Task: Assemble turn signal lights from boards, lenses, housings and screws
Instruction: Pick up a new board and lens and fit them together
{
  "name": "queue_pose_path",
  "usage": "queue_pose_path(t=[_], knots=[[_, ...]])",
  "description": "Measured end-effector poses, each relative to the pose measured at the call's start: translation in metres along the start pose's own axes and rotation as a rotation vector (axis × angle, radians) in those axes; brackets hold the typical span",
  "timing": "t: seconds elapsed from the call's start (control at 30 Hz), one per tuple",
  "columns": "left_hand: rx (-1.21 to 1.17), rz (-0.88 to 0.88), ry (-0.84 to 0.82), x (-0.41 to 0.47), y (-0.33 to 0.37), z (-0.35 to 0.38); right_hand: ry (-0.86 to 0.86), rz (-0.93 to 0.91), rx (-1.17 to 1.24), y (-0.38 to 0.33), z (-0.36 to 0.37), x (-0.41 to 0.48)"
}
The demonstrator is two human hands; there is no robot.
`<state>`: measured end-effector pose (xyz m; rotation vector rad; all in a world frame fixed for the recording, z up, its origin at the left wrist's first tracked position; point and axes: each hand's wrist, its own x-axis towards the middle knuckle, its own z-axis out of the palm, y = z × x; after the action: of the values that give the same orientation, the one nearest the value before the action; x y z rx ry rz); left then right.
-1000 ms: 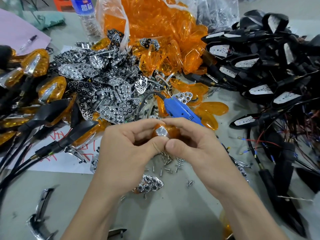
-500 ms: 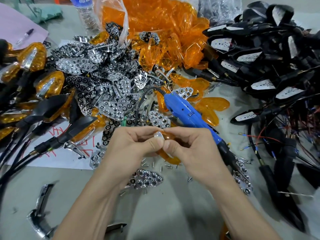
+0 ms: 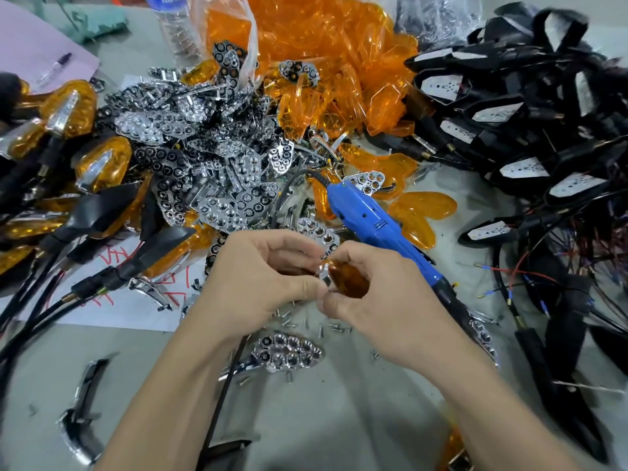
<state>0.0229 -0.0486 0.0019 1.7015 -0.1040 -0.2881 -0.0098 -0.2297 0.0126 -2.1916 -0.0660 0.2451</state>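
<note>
Pinching an amber lens (image 3: 351, 282) between them, the left hand (image 3: 268, 277) and right hand (image 3: 390, 300) hold it together, its long axis slanting into the right palm, blue screwdriver (image 3: 367, 219) just beyond that hand

At centre frame the lens (image 3: 350, 278) is showing a deep, translucent amber; the heap of loose lenses (image 3: 323, 45) across the upper middle is glowing a brighter orange; the reflectors (image 3: 190, 158) piled left of centre are gleaming chrome silver, patterned in honeycomb cells with dark holes; the screwdriver (image 3: 367, 219) right of centre is showing bright blue, running to black at its lower end; the housings (image 3: 537, 93) at upper right are showing black around white boards (image 3: 445, 86) speckled with dark dots; the paper (image 3: 136, 317) at left is carrying red scrawl on white; the table (image 3: 323, 419) is showing grey-green.
</note>
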Motion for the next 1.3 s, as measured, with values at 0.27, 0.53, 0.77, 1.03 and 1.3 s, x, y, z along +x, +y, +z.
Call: queue_pose_path(t=[0.27,0.53,0.77,1.03,1.3], knots=[[-0.134,0.111,-0.131,-0.009,-0.007,0.003,0.059,-0.143,-0.1,-0.023,0.01,-0.009],[0.155,0.282,0.184,-0.016,0.018,0.032,0.102,-0.233,0.048,-0.034,0.013,-0.017],[0.291,0.231,0.169,-0.007,0.022,0.037,0.179,-0.183,0.081,-0.023,0.019,-0.014],[0.162,0.125,0.139,-0.006,-0.005,0.026,0.257,-0.063,-0.06,0.005,0.018,-0.01],[0.132,-0.06,0.097,-0.003,-0.013,0.015,0.194,0.02,0.176,0.015,0.01,-0.014]])
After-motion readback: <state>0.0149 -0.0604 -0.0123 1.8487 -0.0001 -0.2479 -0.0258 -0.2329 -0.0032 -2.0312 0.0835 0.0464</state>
